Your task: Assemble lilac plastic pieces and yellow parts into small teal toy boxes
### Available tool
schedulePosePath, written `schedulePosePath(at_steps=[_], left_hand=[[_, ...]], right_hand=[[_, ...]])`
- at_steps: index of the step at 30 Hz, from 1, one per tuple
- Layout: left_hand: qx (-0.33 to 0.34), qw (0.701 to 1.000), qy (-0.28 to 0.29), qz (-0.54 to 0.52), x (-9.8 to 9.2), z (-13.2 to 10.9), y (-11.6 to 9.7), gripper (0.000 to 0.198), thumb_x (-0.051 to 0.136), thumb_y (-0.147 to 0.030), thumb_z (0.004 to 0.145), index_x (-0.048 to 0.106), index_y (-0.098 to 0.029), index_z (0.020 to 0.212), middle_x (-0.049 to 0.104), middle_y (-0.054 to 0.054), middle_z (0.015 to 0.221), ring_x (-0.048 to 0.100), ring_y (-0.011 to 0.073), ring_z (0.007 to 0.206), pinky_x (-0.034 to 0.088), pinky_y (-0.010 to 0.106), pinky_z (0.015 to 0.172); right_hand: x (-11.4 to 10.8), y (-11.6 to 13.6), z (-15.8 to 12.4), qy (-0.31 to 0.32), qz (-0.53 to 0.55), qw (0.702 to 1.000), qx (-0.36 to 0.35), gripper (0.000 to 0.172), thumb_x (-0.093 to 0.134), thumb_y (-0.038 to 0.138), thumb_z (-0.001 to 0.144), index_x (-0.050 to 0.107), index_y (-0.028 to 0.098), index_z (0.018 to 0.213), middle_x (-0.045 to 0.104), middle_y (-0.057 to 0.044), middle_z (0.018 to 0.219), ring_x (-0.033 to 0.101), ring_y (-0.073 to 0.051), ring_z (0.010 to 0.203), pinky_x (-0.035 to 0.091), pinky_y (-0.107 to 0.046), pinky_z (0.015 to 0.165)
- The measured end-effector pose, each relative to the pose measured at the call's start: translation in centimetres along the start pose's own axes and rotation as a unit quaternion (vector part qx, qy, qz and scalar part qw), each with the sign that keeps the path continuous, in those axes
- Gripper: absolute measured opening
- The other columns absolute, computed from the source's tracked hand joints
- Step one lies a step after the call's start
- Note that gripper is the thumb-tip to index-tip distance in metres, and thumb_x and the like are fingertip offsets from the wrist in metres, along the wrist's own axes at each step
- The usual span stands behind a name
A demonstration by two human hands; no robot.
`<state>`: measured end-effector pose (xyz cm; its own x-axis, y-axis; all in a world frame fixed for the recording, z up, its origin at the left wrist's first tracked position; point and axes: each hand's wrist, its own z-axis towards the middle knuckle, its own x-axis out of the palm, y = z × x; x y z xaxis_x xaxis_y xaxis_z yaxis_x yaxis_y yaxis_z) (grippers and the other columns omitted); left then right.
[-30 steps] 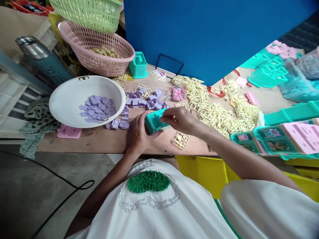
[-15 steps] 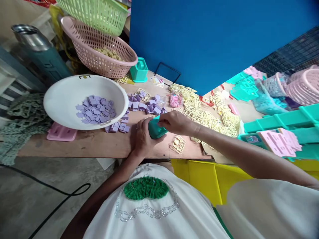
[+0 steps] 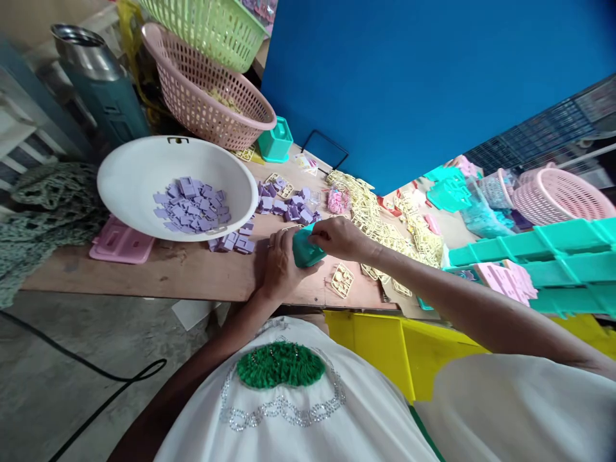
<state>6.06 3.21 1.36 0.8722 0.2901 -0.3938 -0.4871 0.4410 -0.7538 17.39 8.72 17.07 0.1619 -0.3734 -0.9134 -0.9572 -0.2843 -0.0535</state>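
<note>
My left hand (image 3: 280, 262) is wrapped round the left side of a teal plastic box-like piece (image 3: 304, 249), holding it just above the table's front edge. My right hand (image 3: 339, 236) is closed at the piece's upper right, its fingertips bent against it. Whether a small part sits in those fingers is hidden. Just right of the piece lies a cream frame of small moulded parts (image 3: 342, 280). Loose purple plastic parts (image 3: 298, 208) are scattered behind my hands, and more purple parts (image 3: 192, 205) fill the bottom of a white bowl (image 3: 129, 173) to the left.
A heap of cream frames (image 3: 378, 224) spreads behind my right forearm. Teal trays (image 3: 510, 247) with pink pieces (image 3: 505, 280) stand at the right. A blue panel (image 3: 409, 83) rises at the back. Baskets (image 3: 212, 96) and a teal flask (image 3: 103, 96) stand back left.
The view has shifted and tilted slightly. Both hands stay on the teal piece in almost the same pose, with the right fingers still bent against it.
</note>
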Motion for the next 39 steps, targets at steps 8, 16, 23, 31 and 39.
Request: schedulePosePath(at_steps=[8,16,23,31,39], left_hand=[[-0.005,1.0,0.009,-0.009,-0.1,0.2,-0.1,0.084,0.098,-0.044,0.071,0.051,-0.019,0.135,0.071,0.015,0.126,0.069,0.036,0.116,0.056,0.05,0.101],[0.009,1.0,0.003,-0.001,0.0,0.1,0.3,0.085,0.095,-0.053,0.074,0.051,-0.017,0.136,0.07,0.016,0.125,0.069,0.0357,0.114,0.055,0.048,0.101],[-0.009,1.0,0.018,-0.016,0.2,0.1,0.7,0.074,0.088,-0.055,0.081,0.052,-0.019,0.135,0.069,0.016,0.125,0.067,0.0355,0.113,0.054,0.049,0.102],[0.009,1.0,-0.008,0.018,0.2,0.2,0.4,0.08,0.095,-0.053,0.073,0.055,-0.017,0.133,0.072,0.016,0.117,0.068,0.0364,0.107,0.055,0.05,0.096],[0.006,1.0,0.003,0.025,0.2,0.3,0.4,0.077,0.094,-0.056,0.073,0.057,-0.019,0.129,0.072,0.014,0.116,0.068,0.0352,0.106,0.055,0.048,0.095]], right_hand=[[-0.2,0.1,0.3,0.028,0.064,0.998,0.008,0.018,0.065,0.016,0.093,0.081,0.012,0.086,0.074,-0.003,0.072,0.059,-0.012,0.064,0.037,-0.024,0.062],[-0.3,1.3,0.5,0.024,-0.03,0.999,-0.003,0.022,0.061,0.014,0.09,0.083,0.013,0.087,0.078,-0.009,0.082,0.061,-0.016,0.07,0.036,-0.027,0.063],[0.1,2.8,0.3,0.012,-0.092,0.995,0.031,0.031,0.056,0.013,0.092,0.084,0.009,0.105,0.082,-0.016,0.099,0.068,-0.022,0.083,0.039,-0.031,0.07],[-1.6,2.2,1.3,0.063,-0.146,0.985,-0.062,0.024,0.062,0.012,0.089,0.084,0.011,0.099,0.083,-0.016,0.095,0.072,-0.025,0.087,0.043,-0.031,0.067],[-1.8,3.2,1.9,0.126,-0.097,0.987,-0.003,0.015,0.066,0.006,0.085,0.081,0.008,0.083,0.074,-0.011,0.068,0.067,-0.019,0.056,0.05,-0.031,0.062]])
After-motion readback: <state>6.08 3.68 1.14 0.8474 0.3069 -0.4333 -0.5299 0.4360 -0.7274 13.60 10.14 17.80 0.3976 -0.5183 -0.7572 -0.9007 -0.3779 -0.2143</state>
